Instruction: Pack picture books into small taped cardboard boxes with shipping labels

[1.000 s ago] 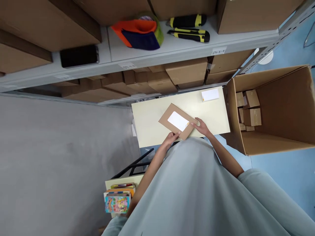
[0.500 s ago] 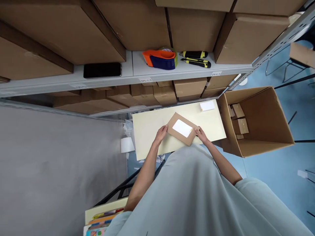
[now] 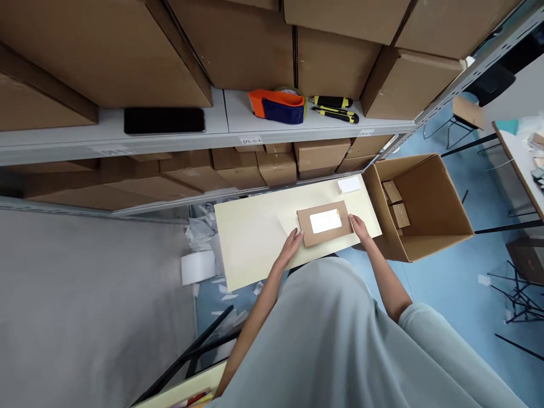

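A flat brown cardboard parcel (image 3: 306,226) with a white label (image 3: 325,221) on its top is at the cream worktop, between my two hands. My left hand (image 3: 291,247) is closed at the parcel's left edge, thumb near the corner. At the opposite edge my right hand (image 3: 359,228) grips the parcel, its fingertips partly hidden beneath. Whether the parcel rests on the worktop (image 3: 250,238) or is slightly raised I cannot tell. Beyond my right hand, a small stack of white labels (image 3: 349,185) lies at the worktop's back right.
A large open carton (image 3: 433,198) with several small boxes stands right of the worktop. Above is a shelf (image 3: 238,116) with cardboard boxes, a black phone (image 3: 165,120), an orange-and-blue tape dispenser (image 3: 278,106) and yellow-black box cutters (image 3: 335,109). A white roll (image 3: 198,267) sits at left.
The parcel has turned from a steep slant to nearly level with the worktop's long edge, my hands moving with it. The camera view has shifted, showing more of the room at right.
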A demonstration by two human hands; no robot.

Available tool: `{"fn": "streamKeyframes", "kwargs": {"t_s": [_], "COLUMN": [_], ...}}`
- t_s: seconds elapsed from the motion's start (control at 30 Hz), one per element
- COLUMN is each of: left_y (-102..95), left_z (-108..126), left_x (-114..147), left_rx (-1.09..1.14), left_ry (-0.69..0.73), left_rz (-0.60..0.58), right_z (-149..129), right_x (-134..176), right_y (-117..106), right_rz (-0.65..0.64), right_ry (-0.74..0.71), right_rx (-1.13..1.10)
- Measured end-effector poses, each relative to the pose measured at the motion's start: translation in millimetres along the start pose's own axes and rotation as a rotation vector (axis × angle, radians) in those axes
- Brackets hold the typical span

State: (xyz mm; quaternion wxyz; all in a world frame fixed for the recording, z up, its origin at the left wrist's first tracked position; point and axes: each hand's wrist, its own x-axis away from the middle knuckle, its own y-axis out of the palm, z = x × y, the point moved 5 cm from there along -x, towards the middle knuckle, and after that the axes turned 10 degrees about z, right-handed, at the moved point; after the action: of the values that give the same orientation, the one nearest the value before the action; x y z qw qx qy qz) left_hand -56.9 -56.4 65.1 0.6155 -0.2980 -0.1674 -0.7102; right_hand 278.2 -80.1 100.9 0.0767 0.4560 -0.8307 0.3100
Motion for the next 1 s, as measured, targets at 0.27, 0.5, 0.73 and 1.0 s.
{"fn": "streamKeyframes", "kwargs": {"t_s": [0.27,0.5,0.73,1.0], "left_y": [9.9,37.3,100.7,274.4], "left_z": [21,78,129,196], "left_x": [13,17,21,20], "left_rx": [-0.016,-0.115,-0.327,-0.395], "left_ry": [0.109,0.256,0.41,0.452], "left_rz": [-0.159,-0.21,-0.218,-0.256], "right_z": [10,-18,-15,48], "right_x": [57,76,54,-14], "right_y": [3,-44,-109,-243], "right_rz": [-0.02,0.107,0.284,0.562], "right_ry": [0.011,-0.076,-0.073,0.026], "right_rx": [-0.051,-0.284,-0.518,-0.671]}}
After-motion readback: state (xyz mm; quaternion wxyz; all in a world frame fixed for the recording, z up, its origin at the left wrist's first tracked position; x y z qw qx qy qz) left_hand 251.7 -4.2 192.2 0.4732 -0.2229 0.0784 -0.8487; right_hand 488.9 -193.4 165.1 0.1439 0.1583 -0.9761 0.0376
